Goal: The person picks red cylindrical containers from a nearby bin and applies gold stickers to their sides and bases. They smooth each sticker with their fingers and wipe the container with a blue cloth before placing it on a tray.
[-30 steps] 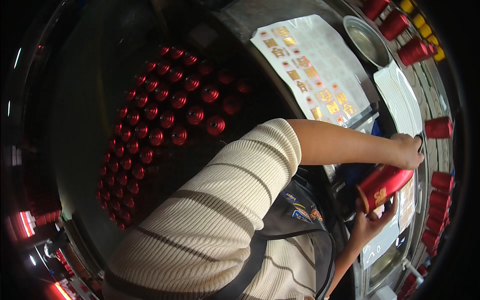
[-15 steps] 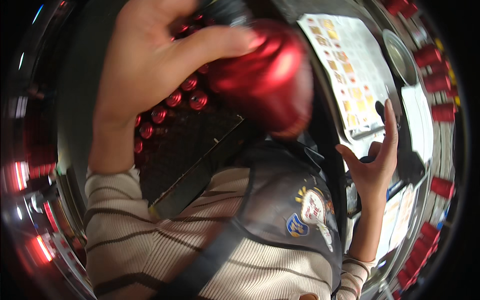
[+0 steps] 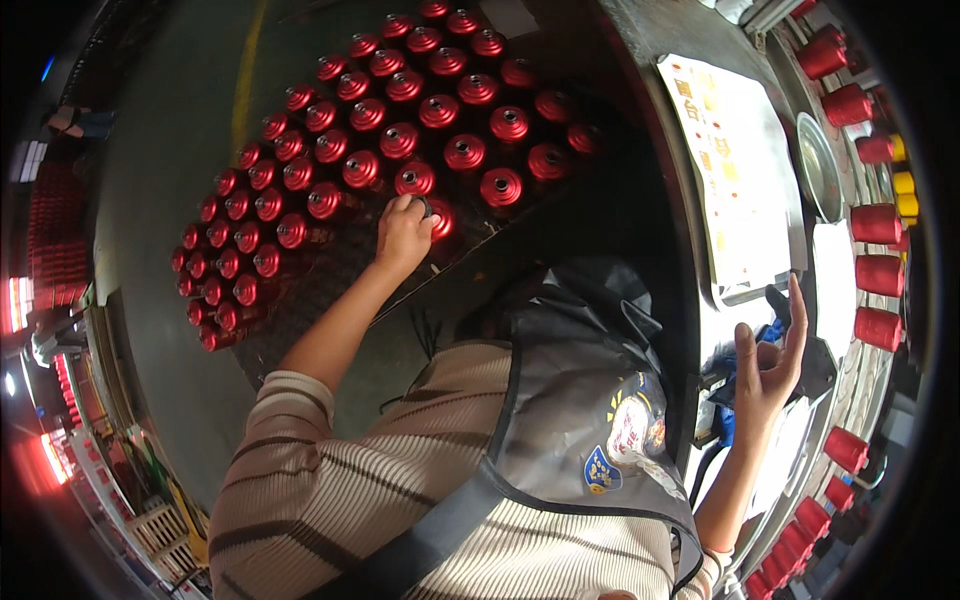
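Observation:
My left hand (image 3: 402,240) reaches down to the near edge of a group of shiny red bottles. Its fingers are closed round the top of one red bottle (image 3: 441,222), where a small dark piece shows at the fingertips. The bottle stands upright beside the other red bottles (image 3: 400,140). Over the workbench on the right, my right hand (image 3: 768,372) is raised with thumb and forefinger apart, holding nothing that I can see. Close to its forefinger is a small black object, too small to name.
On the workbench lies a white sheet of printed labels (image 3: 725,170), with a round metal bowl (image 3: 820,168) beyond it. Several red containers (image 3: 878,275) stand along the far right. A yellow line (image 3: 245,80) runs over the green floor at left.
My left hand has lowered the red bottle from close before the camera to the edge of the group. My right hand stays raised over the bench with little change.

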A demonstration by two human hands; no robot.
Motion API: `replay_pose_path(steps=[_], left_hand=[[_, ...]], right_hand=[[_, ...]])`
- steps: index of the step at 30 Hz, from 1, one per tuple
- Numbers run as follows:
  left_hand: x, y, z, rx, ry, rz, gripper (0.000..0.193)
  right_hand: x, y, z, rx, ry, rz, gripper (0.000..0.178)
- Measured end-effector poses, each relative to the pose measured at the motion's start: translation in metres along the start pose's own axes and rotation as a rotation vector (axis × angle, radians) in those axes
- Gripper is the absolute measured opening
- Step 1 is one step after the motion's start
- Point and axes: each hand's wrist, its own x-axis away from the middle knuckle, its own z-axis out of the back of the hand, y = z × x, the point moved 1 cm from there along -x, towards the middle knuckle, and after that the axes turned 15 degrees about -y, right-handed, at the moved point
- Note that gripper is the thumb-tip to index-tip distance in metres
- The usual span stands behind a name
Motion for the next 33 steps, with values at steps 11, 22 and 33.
replay_pose_path(steps=[11,22,33], left_hand=[[-0.003,0.001,-0.067,-0.013,-0.06,-0.069,0.022],[0.01,0.037,-0.016,-0.023,-0.051,-0.037,0.028],[-0.189,0.454,0.084,0.512,0.292,-1.089,0.043]], right_hand=[[0.046,0.021,0.015,-0.078,0.123,-0.175,0.065],[0.098,0.016,0.028,-0.268,0.15,-0.146,0.061],[0.162,0.039,0.05,-0.537,0.433,-0.138,0.06]])
